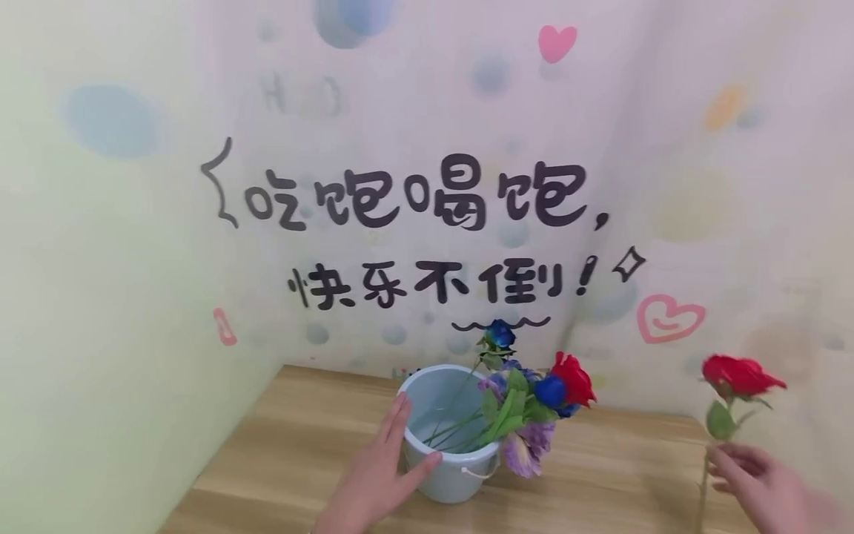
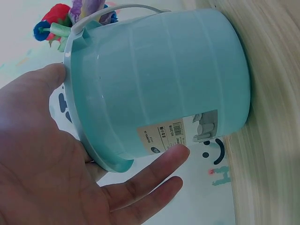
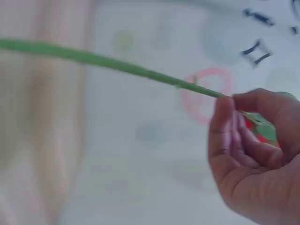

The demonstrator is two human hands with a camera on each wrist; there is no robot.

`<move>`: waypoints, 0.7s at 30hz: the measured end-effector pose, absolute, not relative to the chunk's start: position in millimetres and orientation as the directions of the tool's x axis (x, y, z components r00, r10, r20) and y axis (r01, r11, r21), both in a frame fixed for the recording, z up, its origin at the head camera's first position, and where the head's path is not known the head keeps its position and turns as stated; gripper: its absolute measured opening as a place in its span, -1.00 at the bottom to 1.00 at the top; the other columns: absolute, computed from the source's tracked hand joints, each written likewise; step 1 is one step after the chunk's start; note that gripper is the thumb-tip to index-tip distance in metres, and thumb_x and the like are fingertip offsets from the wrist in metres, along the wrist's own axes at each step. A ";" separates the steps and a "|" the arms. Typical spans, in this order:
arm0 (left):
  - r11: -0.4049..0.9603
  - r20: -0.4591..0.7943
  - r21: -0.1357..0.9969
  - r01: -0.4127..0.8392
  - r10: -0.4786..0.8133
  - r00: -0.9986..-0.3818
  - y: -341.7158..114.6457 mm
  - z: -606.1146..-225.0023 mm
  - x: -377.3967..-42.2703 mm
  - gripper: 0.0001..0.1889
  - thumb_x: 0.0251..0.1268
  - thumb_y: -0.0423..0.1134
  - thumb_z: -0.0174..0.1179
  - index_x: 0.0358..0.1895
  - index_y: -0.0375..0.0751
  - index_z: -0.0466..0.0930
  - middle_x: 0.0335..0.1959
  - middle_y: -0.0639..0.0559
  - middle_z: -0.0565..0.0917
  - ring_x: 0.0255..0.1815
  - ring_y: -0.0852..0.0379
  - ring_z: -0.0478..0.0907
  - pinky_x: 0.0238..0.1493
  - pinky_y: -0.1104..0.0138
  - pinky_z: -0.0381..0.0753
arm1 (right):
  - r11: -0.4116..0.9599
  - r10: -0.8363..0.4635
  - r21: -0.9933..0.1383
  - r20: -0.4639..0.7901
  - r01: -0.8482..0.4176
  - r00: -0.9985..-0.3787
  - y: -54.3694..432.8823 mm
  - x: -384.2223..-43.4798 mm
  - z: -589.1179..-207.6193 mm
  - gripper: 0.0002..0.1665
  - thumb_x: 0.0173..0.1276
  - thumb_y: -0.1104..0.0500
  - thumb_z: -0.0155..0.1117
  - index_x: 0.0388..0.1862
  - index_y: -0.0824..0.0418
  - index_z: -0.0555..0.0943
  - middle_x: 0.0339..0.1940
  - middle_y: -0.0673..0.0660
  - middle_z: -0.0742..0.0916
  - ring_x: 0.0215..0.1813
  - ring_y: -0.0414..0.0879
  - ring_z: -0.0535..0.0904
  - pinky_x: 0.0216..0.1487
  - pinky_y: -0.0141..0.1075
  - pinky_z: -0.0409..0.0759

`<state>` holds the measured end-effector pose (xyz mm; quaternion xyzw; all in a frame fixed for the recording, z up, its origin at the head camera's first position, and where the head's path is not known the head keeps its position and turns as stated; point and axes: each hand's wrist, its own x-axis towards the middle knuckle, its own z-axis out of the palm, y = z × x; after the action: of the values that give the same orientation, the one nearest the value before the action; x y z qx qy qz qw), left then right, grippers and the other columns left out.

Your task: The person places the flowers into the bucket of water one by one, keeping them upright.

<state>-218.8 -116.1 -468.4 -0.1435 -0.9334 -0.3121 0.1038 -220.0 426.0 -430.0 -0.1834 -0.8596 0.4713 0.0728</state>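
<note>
A light blue bucket [image 1: 445,475] stands on the wooden table, its white handle hanging down at the front right. Artificial flowers lean over its right rim: a red rose [image 1: 572,380], blue roses [image 1: 551,391] and purple blooms [image 1: 527,449], with another blue rose [image 1: 500,335] rising higher. My left hand [image 1: 376,467] spans the near left of the rim. In the left wrist view its thumb touches the rim, and two straight fingers [image 2: 154,171] extend alongside the bucket wall. Off to the right, my right hand [image 1: 760,478] pinches the green stem [image 3: 140,71] of a red rose [image 1: 740,376], bloom up.
The wooden table top [image 1: 300,423] meets a patterned wall cloth [image 1: 427,111] with dark lettering close behind the bucket. A pale green wall [image 1: 100,297] rises on the left. The bucket's side carries a paper label [image 2: 161,137].
</note>
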 end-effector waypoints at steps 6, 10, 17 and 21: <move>0.756 0.284 0.563 0.333 0.201 -0.937 -105.5 -467.8 -224.7 0.06 0.38 0.54 0.07 0.74 -0.02 0.02 0.76 0.05 0.01 0.24 -0.41 0.61 0.00 -0.31 0.69 | 0.437 0.465 -0.896 0.306 -0.086 -0.831 385.9 -196.2 -380.6 -0.70 0.54 0.04 0.39 0.06 0.21 0.69 -0.39 -0.18 0.81 -0.41 -0.26 0.71 -0.38 -0.42 0.69; 0.770 0.275 0.551 0.323 0.198 -0.941 -111.1 -466.5 -221.3 0.05 0.39 0.55 0.05 0.74 0.00 0.03 0.76 0.09 0.01 0.14 -0.33 0.68 -0.10 -0.26 0.74 | 0.311 0.454 -0.915 0.380 -0.257 -0.806 364.2 -198.9 -364.8 -0.86 0.47 0.21 0.45 -0.11 -0.04 0.73 -0.39 -0.18 0.81 -0.40 -0.30 0.71 -0.41 -0.49 0.66; 0.783 0.280 0.537 0.313 0.184 -0.942 -110.6 -467.2 -222.1 0.05 0.38 0.56 0.03 0.74 0.02 0.03 0.76 0.11 0.02 0.14 -0.31 0.67 -0.13 -0.24 0.74 | 0.142 0.430 -0.899 0.432 -0.413 -0.793 336.9 -194.0 -334.0 -0.80 0.41 0.33 0.47 -0.01 0.20 0.75 -0.30 -0.03 0.82 -0.36 -0.22 0.73 -0.37 -0.46 0.71; 0.779 0.261 0.550 0.301 0.182 -0.948 -111.1 -467.6 -223.1 0.05 0.38 0.57 0.03 0.75 0.05 0.02 0.77 0.12 -0.01 0.22 -0.33 0.64 -0.11 -0.25 0.74 | 0.066 0.392 -0.862 0.485 -0.502 -0.782 316.5 -187.4 -317.1 -0.73 0.42 0.42 0.41 0.07 0.33 0.70 -0.25 0.02 0.81 -0.34 -0.16 0.74 -0.35 -0.42 0.73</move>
<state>-223.1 -111.1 -467.6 -0.1288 -0.9381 -0.3065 0.0968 -187.4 316.5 -317.1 0.0420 -0.6522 0.6822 0.3278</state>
